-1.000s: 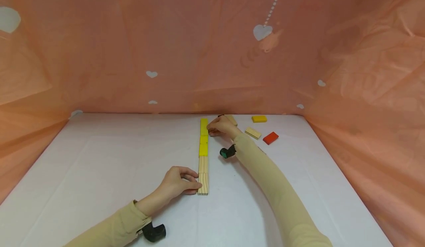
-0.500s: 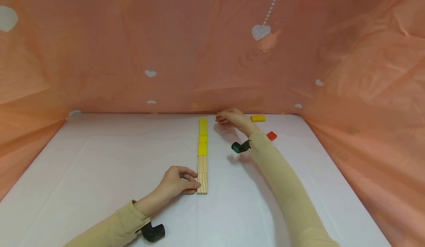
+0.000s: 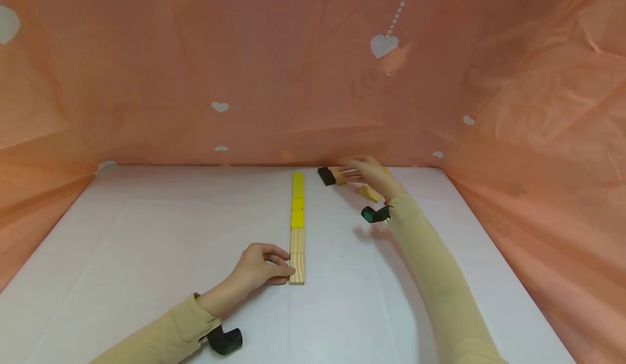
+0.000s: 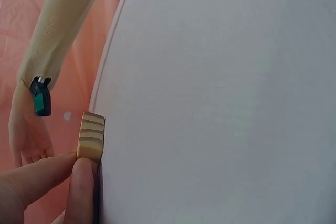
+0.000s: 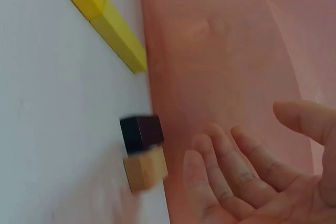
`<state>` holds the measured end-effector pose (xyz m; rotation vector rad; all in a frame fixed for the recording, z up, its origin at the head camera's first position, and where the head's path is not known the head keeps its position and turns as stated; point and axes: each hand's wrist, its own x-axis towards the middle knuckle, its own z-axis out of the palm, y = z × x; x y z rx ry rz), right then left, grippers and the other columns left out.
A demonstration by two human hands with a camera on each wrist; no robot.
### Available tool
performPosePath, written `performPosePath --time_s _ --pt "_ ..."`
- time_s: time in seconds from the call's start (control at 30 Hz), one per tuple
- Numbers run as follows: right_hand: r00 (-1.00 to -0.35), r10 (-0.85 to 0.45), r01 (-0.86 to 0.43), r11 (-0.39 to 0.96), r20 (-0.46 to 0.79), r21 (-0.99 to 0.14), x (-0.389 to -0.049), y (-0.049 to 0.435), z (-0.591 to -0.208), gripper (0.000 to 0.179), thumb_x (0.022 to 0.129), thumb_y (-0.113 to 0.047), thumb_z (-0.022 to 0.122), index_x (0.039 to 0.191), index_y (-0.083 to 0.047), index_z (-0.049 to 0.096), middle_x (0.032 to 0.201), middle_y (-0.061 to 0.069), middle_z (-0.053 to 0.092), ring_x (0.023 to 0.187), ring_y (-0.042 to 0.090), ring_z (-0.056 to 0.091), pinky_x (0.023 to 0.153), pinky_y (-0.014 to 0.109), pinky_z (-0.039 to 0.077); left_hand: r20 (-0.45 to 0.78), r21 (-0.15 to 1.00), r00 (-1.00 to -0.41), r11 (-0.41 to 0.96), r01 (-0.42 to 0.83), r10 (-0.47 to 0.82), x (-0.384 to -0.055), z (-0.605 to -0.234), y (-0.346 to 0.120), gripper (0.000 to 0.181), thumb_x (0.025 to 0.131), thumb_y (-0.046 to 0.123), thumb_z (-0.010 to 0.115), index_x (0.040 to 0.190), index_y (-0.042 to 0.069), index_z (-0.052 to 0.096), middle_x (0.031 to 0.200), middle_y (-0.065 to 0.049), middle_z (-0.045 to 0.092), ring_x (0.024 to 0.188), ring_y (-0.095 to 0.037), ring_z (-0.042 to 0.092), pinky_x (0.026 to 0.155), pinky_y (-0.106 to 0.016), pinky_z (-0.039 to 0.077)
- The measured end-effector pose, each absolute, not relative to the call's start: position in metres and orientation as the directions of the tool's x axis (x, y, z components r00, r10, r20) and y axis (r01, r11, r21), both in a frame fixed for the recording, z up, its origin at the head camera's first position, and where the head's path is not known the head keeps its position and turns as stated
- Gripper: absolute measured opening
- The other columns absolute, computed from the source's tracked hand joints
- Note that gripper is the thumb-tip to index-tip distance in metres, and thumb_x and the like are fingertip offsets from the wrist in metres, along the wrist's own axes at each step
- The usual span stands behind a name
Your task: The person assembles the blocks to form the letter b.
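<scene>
A straight row of blocks runs away from me along the table, with yellow blocks [image 3: 297, 201] at the far end and plain wooden blocks [image 3: 297, 244] at the near end. My left hand [image 3: 259, 264] touches the nearest wooden block [image 4: 91, 139] with its thumb and a finger, at its left side and top edge. Beyond the row's right side, my right hand [image 3: 369, 174] hovers with fingers extended and holds nothing. Just left of those fingers lie a black block [image 3: 326, 176] and a light wooden block [image 5: 146, 170], side by side. The right hand partly hides the wooden one in the head view.
A striped wooden block [image 3: 369, 193] lies under the right hand, and the right arm hides most of what lies around it. A pink cloth [image 3: 244, 70] with pale hearts hangs behind the white table [image 3: 171, 217] and along its sides.
My right hand has left the row's far end and moved right, uncovering the black block and covering the loose blocks at right. The left hand stays on the nearest wooden block.
</scene>
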<state>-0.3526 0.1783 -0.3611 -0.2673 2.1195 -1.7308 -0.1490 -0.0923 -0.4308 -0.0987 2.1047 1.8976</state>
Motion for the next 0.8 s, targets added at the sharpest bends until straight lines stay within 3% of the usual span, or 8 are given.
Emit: performPosePath --time_s 0.4,0.6,0.67,0.8 --pt "-0.925 -0.349 0.062 0.249 -0.15 -0.966 -0.346 0.231 -0.365 0.055 0.1 -0.029 0.048 0.138 0.01 0.036 0.136 0.03 0.043 0.125 0.045 0.042 0.109 0.049 0.036 -0.264 0.961 -0.952 0.124 -0.246 0.154 -0.15 -0.432 -0.091 0.03 0.071 -0.008 0.079 0.096 -0.012 0.064 0.077 -0.013 0.06 0.061 -0.018 0.065 0.062 -0.035 0.062" --pt "-0.935 -0.314 0.078 0.274 -0.166 -0.958 -0.341 0.252 -0.38 0.062 0.096 -0.042 0.055 0.137 0.001 0.041 0.132 0.02 0.049 0.117 0.033 0.054 0.104 0.046 0.044 -0.275 0.958 -0.949 0.131 -0.256 0.152 -0.15 -0.431 -0.092 0.031 0.071 -0.007 0.079 0.097 -0.011 0.064 0.078 -0.014 0.06 0.063 -0.019 0.065 0.062 -0.035 0.062" --pt "-0.939 -0.29 0.089 0.318 -0.186 -0.944 -0.336 0.255 -0.379 0.064 0.096 -0.046 0.053 0.138 0.001 0.042 0.133 0.02 0.049 0.117 0.03 0.054 0.106 0.046 0.041 -0.277 0.957 -0.949 0.133 -0.258 0.152 -0.15 -0.431 -0.092 0.031 0.071 -0.007 0.08 0.097 -0.011 0.064 0.078 -0.014 0.06 0.062 -0.019 0.065 0.062 -0.035 0.062" --pt "-0.939 -0.291 0.078 0.335 -0.182 -0.939 -0.337 0.265 -0.383 0.057 0.099 -0.038 0.05 0.138 0.003 0.044 0.133 0.024 0.05 0.119 0.034 0.052 0.108 0.047 0.039 -0.269 0.959 -0.952 0.133 -0.25 0.15 -0.151 -0.435 -0.092 0.03 0.071 -0.007 0.08 0.097 -0.011 0.064 0.077 -0.014 0.06 0.062 -0.018 0.065 0.062 -0.035 0.062"
